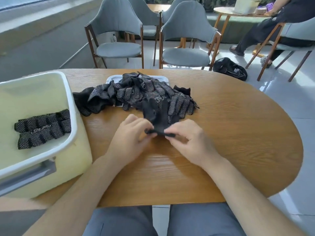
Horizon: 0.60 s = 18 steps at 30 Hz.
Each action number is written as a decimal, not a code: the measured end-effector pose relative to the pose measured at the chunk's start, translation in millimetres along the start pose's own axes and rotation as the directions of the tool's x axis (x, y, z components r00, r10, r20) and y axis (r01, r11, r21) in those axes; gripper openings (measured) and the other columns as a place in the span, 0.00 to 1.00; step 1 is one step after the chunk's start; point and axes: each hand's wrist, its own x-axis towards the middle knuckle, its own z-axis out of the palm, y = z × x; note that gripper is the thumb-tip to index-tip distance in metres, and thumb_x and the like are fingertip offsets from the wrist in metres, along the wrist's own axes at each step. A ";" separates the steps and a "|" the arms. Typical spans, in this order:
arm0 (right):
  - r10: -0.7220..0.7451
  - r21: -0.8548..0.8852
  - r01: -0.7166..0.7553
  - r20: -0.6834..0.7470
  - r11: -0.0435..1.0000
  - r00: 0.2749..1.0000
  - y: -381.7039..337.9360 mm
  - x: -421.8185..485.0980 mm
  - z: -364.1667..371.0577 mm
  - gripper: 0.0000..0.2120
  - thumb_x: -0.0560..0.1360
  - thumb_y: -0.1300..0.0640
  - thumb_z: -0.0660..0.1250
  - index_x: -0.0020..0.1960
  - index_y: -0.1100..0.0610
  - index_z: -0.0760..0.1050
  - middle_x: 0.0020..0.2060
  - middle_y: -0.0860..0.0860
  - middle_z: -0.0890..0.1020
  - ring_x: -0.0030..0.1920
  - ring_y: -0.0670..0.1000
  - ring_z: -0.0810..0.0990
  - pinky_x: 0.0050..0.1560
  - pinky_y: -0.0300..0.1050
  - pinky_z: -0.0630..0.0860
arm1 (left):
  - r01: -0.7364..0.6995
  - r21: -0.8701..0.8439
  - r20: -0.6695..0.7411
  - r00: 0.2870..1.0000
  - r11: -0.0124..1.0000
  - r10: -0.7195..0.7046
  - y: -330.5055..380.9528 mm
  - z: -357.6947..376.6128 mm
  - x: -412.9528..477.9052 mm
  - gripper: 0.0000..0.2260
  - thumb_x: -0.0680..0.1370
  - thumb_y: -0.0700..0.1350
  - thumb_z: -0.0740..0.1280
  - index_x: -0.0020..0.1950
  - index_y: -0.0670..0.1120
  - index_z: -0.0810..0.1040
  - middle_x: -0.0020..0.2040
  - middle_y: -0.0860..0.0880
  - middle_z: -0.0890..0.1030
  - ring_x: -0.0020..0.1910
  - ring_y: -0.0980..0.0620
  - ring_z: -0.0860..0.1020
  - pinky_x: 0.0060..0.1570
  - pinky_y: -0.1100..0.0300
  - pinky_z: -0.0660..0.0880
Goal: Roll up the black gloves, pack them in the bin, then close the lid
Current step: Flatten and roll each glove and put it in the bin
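- Pinching together, the left grip (131, 135) and right grip (189, 138) each clamp curled fingers on the near edge of one black glove (158, 116) at the desk's middle. It lies flat, fingers toward 12 o'clock, and the roll looks barely begun.
- Done so far, I judge: dotted rolls (44, 128) lie side by side in the bin (68, 92) at 9 o'clock.
- Left to do: the pile (136, 94) at 12 o'clock holds many loose gloves and touches the one in hand.
- What I take for the lid (112, 79), a white tray, lies under the pile's far side, off the bin, so closing comes last.
- Overall the task seems early: most gloves are unrolled.
- The desk (238, 133) is rounded, wood-grained and brown.
- Two grey chairs (187, 34) stand at 12 o'clock. A seated person (272, 23) is at another table at 1 o'clock, and a black bag (230, 68) sits on the pale floor at 2 o'clock.
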 end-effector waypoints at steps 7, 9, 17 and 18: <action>0.011 0.142 -0.031 0.145 0.989 0.989 -10.0 -25.1 -11.1 0.04 0.73 0.56 0.77 0.48 0.52 0.87 0.45 0.41 0.84 0.50 0.46 0.81 0.52 0.45 0.78 | -0.122 -0.046 0.147 0.981 0.991 0.128 9.0 -8.0 -29.0 0.05 0.75 0.45 0.73 0.46 0.46 0.79 0.53 0.57 0.81 0.54 0.49 0.76 0.51 0.48 0.74; -0.016 0.155 -0.015 0.200 0.988 0.980 -12.6 -27.4 -14.0 0.04 0.73 0.56 0.78 0.48 0.52 0.87 0.45 0.41 0.84 0.49 0.47 0.81 0.51 0.45 0.78 | -0.119 -0.078 0.210 0.969 0.990 0.133 13.9 -12.0 -32.3 0.05 0.72 0.44 0.72 0.44 0.47 0.77 0.57 0.58 0.81 0.62 0.52 0.76 0.56 0.51 0.72; 0.027 0.282 -0.112 0.288 0.953 0.957 -11.4 -28.2 -19.1 0.03 0.76 0.57 0.73 0.48 0.54 0.86 0.43 0.41 0.84 0.46 0.48 0.80 0.49 0.37 0.71 | -0.091 -0.201 0.331 0.931 0.975 0.155 22.9 -18.8 -33.2 0.07 0.75 0.49 0.70 0.43 0.48 0.75 0.58 0.60 0.81 0.60 0.57 0.77 0.56 0.50 0.71; 0.056 0.282 -0.124 0.237 0.951 0.970 -10.3 -25.0 -19.0 0.03 0.76 0.59 0.72 0.46 0.55 0.86 0.41 0.42 0.84 0.44 0.48 0.79 0.48 0.35 0.70 | -0.066 -0.237 0.326 0.935 0.969 0.143 24.3 -19.2 -31.6 0.09 0.77 0.52 0.68 0.43 0.48 0.76 0.58 0.59 0.81 0.60 0.57 0.78 0.56 0.50 0.71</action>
